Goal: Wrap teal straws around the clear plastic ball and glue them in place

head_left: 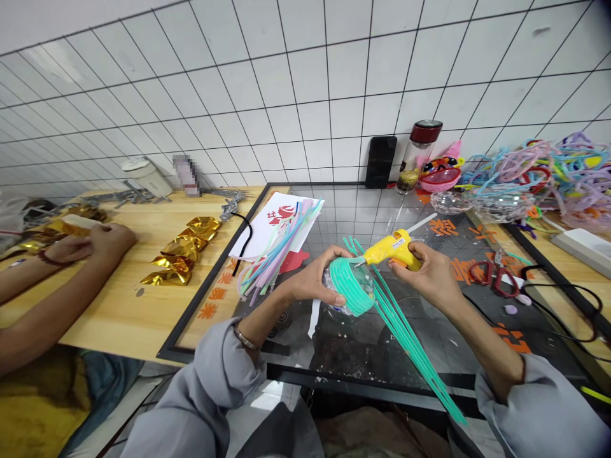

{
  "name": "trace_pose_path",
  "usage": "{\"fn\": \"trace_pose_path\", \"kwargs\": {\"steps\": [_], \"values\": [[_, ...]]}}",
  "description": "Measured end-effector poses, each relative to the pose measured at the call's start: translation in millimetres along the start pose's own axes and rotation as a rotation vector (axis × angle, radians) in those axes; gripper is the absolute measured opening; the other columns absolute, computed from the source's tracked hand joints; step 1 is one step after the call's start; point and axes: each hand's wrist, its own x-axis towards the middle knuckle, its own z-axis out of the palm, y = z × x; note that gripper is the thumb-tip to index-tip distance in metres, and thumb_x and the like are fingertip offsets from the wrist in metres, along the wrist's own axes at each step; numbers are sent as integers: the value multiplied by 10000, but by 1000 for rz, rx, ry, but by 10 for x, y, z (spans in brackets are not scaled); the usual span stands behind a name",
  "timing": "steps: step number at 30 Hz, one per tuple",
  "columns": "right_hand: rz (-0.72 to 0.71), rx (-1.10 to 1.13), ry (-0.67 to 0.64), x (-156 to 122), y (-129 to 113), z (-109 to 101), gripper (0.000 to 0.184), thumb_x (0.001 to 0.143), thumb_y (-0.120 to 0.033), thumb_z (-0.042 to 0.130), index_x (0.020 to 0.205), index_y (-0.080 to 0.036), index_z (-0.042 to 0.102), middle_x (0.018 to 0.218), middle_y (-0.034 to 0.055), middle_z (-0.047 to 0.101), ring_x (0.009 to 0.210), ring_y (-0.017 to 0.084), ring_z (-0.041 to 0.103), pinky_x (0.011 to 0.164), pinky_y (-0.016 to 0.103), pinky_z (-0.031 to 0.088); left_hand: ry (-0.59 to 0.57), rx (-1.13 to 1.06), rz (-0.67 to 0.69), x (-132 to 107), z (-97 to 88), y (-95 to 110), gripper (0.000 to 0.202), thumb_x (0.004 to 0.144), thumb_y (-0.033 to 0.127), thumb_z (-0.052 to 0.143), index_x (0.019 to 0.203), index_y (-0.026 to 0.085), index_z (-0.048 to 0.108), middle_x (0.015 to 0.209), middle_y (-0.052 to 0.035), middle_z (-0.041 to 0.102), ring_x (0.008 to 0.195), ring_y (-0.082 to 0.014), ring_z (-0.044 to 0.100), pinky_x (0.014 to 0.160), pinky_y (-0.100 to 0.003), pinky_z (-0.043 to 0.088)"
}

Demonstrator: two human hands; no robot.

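Tiled wall (pixel 305 83) behind — left hand (pixel 311 280) cupping bowl (pixel 351 287), right hand (pixel 433 275) angling glue gun (pixel 383 250).

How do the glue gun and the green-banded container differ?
Colour: the glue gun is opaque yellow; the green-banded container is clear where unbanded.
Shape: the glue gun has a narrow tip; the green-banded container is rounded.
Holder: right hand for the glue gun, left hand for the green-banded container.
Shared: both hand-held, close together.
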Motion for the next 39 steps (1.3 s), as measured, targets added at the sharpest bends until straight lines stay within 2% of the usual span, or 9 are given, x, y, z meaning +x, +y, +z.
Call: {"fn": "trace_pose_path", "kwargs": {"steps": [8, 14, 22, 30, 35, 39], "values": [[13, -23, 21, 3, -11, -18, 341, 668, -530, 643, 702, -216, 516, 587, -32, 489, 529, 118, 406, 520, 253, 301, -12, -34, -26, -11, 0, -15, 850, 526, 518, 906, 1192, 213, 475, 1220, -77, 552, 1126, -281, 564, 938, -390, 455], [-23, -7, -4, 8, -12, -23, 319, 675, -511, 629, 675, -223, 492, 555, -47, 440, 516, 113, 379, 506, 251, 285, -11, -1, -20, -12, -13, -20, 838, 527, 502, 904, 1188, 218, 473, 1232, -77, 540, 1140, -281, 544, 944, -381, 442], [9, -9, 10, 4, -27, -15, 343, 664, -535, 637, 713, -214, 526, 579, -34, 483, 531, 121, 408, 520, 258, 308, -3, -17, -26, -15, -3, -20, 847, 520, 516, 905, 1189, 216, 482, 1210, -73, 546, 1113, -274, 554, 922, -368, 444], [-32, -8, 8, 11, -21, -36, 337, 679, -519, 637, 666, -232, 461, 556, -48, 432, 520, 114, 380, 502, 251, 292, -12, -14, -24, -6, -9, -28, 840, 515, 497, 907, 1179, 221, 473, 1203, -71, 536, 1107, -269, 541, 920, -363, 433], [1, -29, 32, 5, -20, -30, 332, 669, -517, 655, 693, -219, 510, 575, -39, 482, 519, 115, 408, 510, 250, 306, -7, -14, -24, -10, -6, -30, 849, 514, 518, 907, 1182, 219, 477, 1204, -67, 543, 1111, -269, 547, 923, -365, 441], [-24, -27, 19, 6, 3, -33, 329, 684, -517, 645, 690, -220, 504, 563, -46, 459, 512, 110, 392, 499, 245, 290, -11, -9, -27, -9, -3, -9, 850, 514, 515, 907, 1181, 214, 475, 1212, -73, 542, 1116, -276, 549, 924, -374, 452]]}}
